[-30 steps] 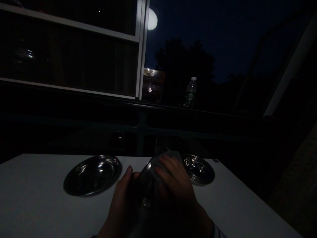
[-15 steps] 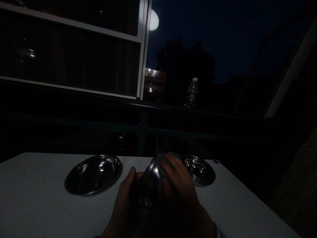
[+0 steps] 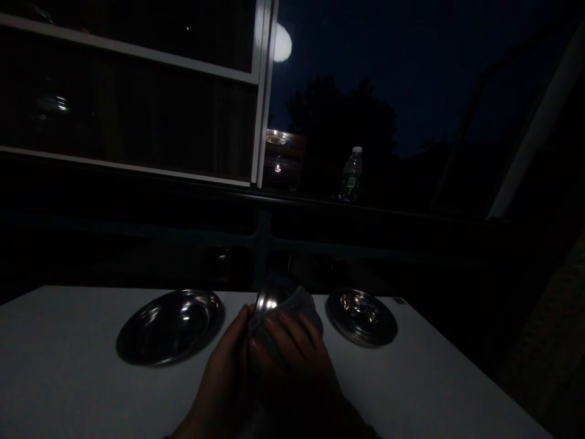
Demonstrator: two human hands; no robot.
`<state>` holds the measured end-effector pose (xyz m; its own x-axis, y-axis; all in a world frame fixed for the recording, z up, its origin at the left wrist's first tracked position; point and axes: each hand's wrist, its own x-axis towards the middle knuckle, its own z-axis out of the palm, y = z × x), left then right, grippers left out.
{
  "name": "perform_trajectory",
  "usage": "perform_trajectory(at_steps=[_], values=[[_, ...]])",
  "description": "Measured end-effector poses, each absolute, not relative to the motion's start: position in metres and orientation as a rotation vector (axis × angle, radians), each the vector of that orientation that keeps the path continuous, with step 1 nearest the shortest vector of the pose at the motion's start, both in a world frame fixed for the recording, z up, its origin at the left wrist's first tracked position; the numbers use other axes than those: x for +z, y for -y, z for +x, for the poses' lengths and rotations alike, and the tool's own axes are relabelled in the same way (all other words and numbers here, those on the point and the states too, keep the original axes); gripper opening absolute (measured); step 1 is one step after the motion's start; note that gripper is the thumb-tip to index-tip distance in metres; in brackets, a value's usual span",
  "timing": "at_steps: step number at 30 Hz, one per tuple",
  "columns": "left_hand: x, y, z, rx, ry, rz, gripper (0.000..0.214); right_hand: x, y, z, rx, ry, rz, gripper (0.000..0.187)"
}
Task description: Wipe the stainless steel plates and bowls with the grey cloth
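Clock read from the wearer's place, twelve dead ahead; light very poor.

Nearest: both hands at twelve, close together. Left hand (image 3: 226, 350) curled at the nine o'clock side of a steel bowl (image 3: 269, 300), thumb up along it, other fingers mostly hidden. Right hand (image 3: 290, 350) lies over the near, right part, fingers bent and closed down on a grey cloth (image 3: 299, 302) laid against the metal. Bowl is at twelve, over the table's middle; whether its base touches the tabletop, cannot tell.

Handling, judged: thin metal, so probably light, stiff, hard to break; polished wall likely slippery to bare skin, the rim the surest hold, cloth adding friction. Cloth soft, limp, best pinched in folds.

Looks: bowl curved, mirror-bright, twin highlights on the exposed wall, upper part lost in shadow. Cloth dull, creased, seemingly textured at its edge.

Beyond: white table (image 3: 393, 390); shallow steel plate (image 3: 169, 329) at about eleven; steel dishes (image 3: 363, 317), apparently stacked, at one.

Farther: clear bottle (image 3: 351, 177), white cap, green label, upright toward half past twelve; pale window frame (image 3: 264, 91) just left of twelve.
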<state>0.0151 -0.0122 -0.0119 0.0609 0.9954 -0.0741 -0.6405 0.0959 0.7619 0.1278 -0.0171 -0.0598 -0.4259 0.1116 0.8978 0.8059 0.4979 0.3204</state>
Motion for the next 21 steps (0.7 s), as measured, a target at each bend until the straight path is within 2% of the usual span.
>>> perform_trajectory(at_steps=[10, 15, 21], values=[[-0.021, 0.012, 0.015, 1.323, -0.605, 0.891, 0.005, -0.043, 0.016, 0.151, -0.949, 1.883, -0.790, 0.029], [-0.020, 0.013, 0.011, 1.437, -0.790, 0.756, 0.003, -0.046, 0.021, 0.143, -0.974, 1.946, -0.759, 0.024], [-0.017, 0.007, 0.011, 1.383, -0.842, 0.687, 0.018, -0.059, 0.019, 0.132, -0.995, 2.062, -0.752, 0.025]])
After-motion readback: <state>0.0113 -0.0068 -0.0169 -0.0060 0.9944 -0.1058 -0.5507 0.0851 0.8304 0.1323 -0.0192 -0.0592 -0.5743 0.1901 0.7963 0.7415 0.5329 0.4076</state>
